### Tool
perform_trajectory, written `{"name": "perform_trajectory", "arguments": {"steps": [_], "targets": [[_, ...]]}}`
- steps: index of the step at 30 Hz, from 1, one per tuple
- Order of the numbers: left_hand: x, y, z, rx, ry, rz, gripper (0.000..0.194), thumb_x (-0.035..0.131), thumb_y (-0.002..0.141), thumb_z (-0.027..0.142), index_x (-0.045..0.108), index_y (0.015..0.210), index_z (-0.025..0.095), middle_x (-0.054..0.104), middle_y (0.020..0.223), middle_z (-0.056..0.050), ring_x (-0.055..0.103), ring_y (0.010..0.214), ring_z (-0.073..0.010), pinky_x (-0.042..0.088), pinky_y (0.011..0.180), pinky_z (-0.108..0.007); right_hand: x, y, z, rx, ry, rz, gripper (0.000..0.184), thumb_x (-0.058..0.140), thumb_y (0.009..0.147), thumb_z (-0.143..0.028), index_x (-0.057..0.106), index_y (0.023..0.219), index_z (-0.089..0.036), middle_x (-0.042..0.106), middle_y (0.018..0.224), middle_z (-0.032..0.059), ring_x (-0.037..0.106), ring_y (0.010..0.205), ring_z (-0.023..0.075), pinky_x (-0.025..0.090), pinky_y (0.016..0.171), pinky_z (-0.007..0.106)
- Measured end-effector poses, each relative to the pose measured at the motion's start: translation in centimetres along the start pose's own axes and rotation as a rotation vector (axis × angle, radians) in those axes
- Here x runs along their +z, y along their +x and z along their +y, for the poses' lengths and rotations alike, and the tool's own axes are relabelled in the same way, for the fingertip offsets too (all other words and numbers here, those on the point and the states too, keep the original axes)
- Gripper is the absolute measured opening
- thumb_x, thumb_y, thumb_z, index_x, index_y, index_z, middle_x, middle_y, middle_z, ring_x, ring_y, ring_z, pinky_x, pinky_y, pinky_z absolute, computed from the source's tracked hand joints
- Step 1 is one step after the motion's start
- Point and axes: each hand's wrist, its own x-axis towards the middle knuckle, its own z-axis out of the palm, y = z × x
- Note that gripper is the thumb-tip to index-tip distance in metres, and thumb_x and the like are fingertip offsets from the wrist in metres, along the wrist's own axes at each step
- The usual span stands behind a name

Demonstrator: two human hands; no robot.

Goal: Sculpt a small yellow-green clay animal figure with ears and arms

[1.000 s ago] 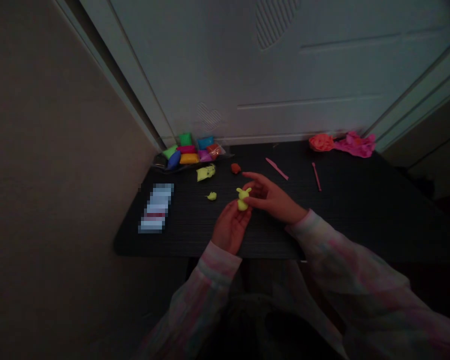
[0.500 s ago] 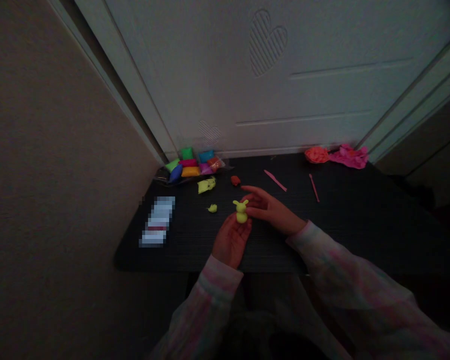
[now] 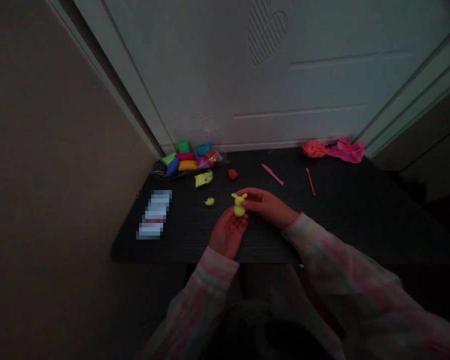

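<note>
A small yellow clay rabbit figure (image 3: 239, 205), with two ears and a round head on a round body, stands upright between my hands. My left hand (image 3: 228, 233) cups it from below, fingertips against its base. At its head, my right hand (image 3: 264, 204) has thumb and fingers closed around the side and back. Left of the figure lies a small lump of yellow clay (image 3: 209, 201). Behind that is a crumpled yellow wrapper (image 3: 203, 178), and a small red clay lump (image 3: 233, 174) sits beyond the hands.
A clear bag of coloured clay packets (image 3: 187, 164) lies at the back left. A blurred-out phone-like rectangle (image 3: 154, 215) is on the left. Pink modelling tools, a knife (image 3: 272, 174) and a stick (image 3: 310, 181), lie right. Orange (image 3: 314, 148) and pink clay pieces (image 3: 347, 151) sit back right.
My right hand's fingers have drawn in around the rabbit's head; its index finger was stretched out before. The whole view has shifted slightly, with the table higher in the picture.
</note>
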Motion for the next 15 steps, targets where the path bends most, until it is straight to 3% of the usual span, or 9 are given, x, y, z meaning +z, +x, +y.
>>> {"name": "perform_trajectory", "arguments": {"steps": [15], "targets": [[-0.35,0.35,-0.53,0.076,0.067,-0.006,0.007,0.05,0.074,0.011,0.057,0.076,0.011,0.062,0.074,-0.003,0.059,0.065,-0.0082,0.048,0.065,-0.02,0.19,-0.27,-0.49,-0.054,-0.234,0.08,0.02,0.062,0.065,-0.026,0.059,0.084,-0.018,0.062,0.08,-0.0008,0.057,0.077,0.0129,0.042,0.078,0.031]]}}
